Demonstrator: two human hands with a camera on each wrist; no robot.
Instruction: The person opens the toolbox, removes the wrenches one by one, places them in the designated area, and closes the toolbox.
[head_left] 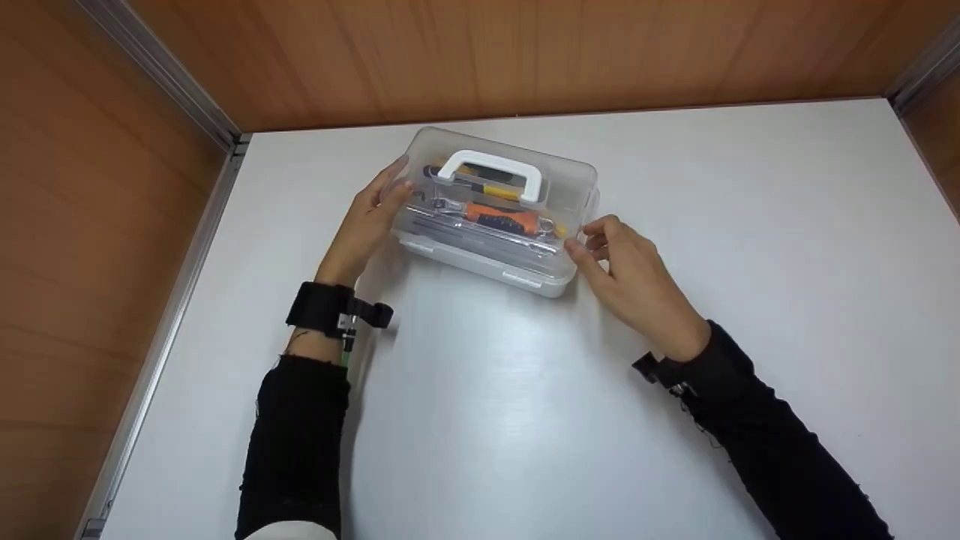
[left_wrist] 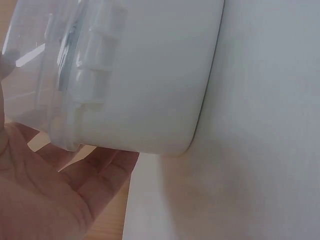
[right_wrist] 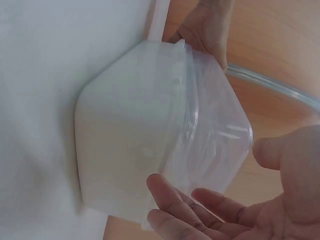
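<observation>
A single lidded tool box (head_left: 495,214) is seen standing on the white table (head_left: 525,420), toward the far side and near the wooden back wall (head_left: 525,52). Its lid is of clear, glossy plastic with rounded corners, its base of opaque white plastic, and one white arched handle (head_left: 493,171) is set on top. Two white clasps are counted along the front edge. Through the lid several tools can be made out, among them an orange-and-black handled tool (head_left: 501,218) and a yellow-and-black one (head_left: 491,185); the rest is too blurred to name. The left hand (head_left: 367,225) is laid against the left end of the box with fingers straight and spread apart. The right hand (head_left: 630,277) is held at the right end, its fingers loosely bent and touching the corner, nothing being clasped.
</observation>
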